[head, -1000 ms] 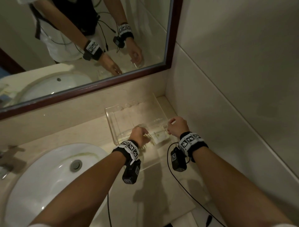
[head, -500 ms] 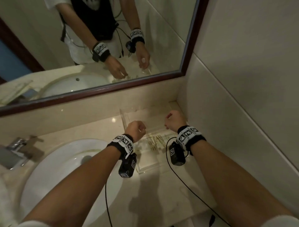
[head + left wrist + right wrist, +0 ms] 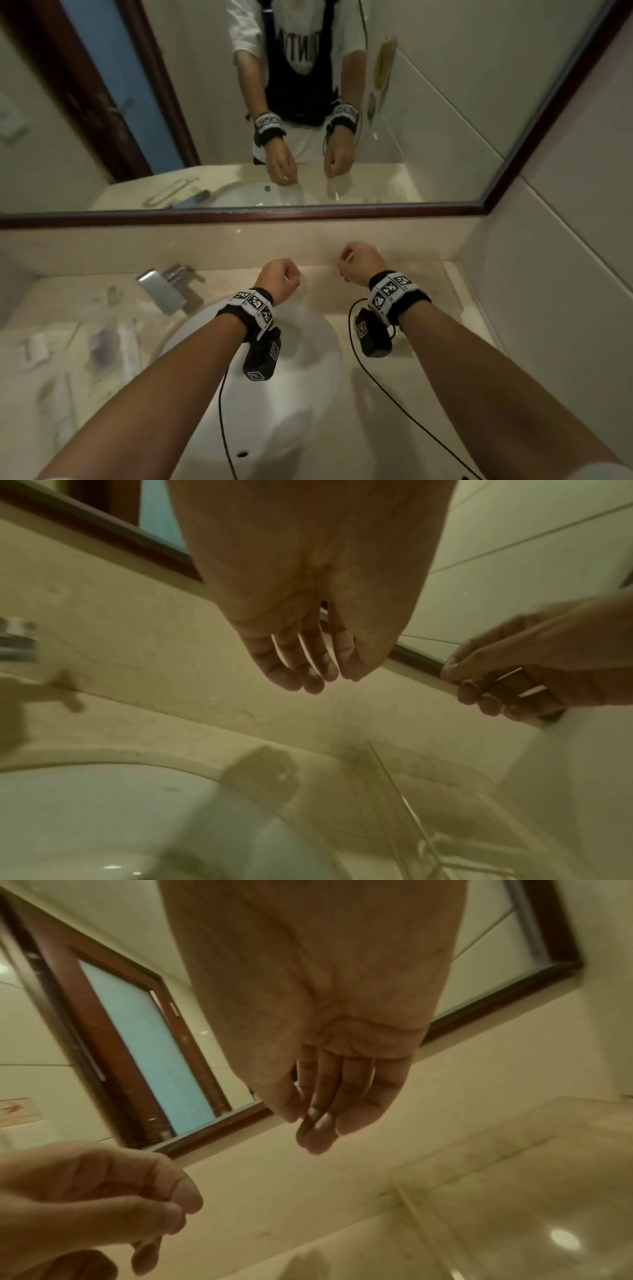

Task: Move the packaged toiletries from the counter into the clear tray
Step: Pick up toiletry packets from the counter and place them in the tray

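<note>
The packaged toiletries left of the sink are blurred beyond telling apart; the clear tray is cut off by the frame's edge.

Both hands have come off the clear tray: left hand now raised over far rim of the sink, right hand lifted above tray's left end, fingers loosely curled, nothing held. Head view swung left; packaged toiletries on left counter now visible, blurred.
</note>
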Demonstrator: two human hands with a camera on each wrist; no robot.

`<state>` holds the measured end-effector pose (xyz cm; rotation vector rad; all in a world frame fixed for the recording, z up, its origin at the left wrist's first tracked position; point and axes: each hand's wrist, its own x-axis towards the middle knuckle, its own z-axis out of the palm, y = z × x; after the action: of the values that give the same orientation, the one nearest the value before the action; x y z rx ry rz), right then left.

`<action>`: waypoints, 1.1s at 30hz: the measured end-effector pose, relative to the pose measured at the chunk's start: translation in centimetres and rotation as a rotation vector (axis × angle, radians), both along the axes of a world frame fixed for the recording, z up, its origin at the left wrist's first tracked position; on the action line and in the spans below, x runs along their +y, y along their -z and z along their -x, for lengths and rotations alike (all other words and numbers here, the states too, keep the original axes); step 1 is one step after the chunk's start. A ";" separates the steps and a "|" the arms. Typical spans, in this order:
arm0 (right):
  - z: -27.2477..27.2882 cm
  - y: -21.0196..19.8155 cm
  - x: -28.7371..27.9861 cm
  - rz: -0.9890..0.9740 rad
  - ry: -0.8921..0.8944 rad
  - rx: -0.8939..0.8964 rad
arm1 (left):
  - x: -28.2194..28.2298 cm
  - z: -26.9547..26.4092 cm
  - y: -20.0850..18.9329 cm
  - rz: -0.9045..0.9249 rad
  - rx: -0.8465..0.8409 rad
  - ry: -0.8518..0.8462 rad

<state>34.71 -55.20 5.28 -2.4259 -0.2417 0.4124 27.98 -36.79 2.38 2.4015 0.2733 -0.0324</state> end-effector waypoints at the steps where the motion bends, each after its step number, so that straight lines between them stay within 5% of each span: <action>1: 0.4 -0.5 1.7 0.002 -0.018 -0.007 | 1.7 0.6 -0.3 -0.002 -0.009 -0.016; 22: 12.0 0.2 34.0 0.141 -0.587 -0.002 | 30.6 21.0 -0.5 0.015 0.003 -0.517; 26: 14.6 1.8 38.1 0.233 -0.680 -0.075 | 34.5 24.7 1.0 0.025 0.061 -0.585; 33: 16.5 5.3 42.6 0.242 -0.685 0.060 | 38.1 27.9 4.2 0.031 0.132 -0.636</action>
<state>18.23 -12.55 -0.04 -2.5013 -1.0602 0.8502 0.06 1.35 -1.77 2.1823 1.0718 0.0965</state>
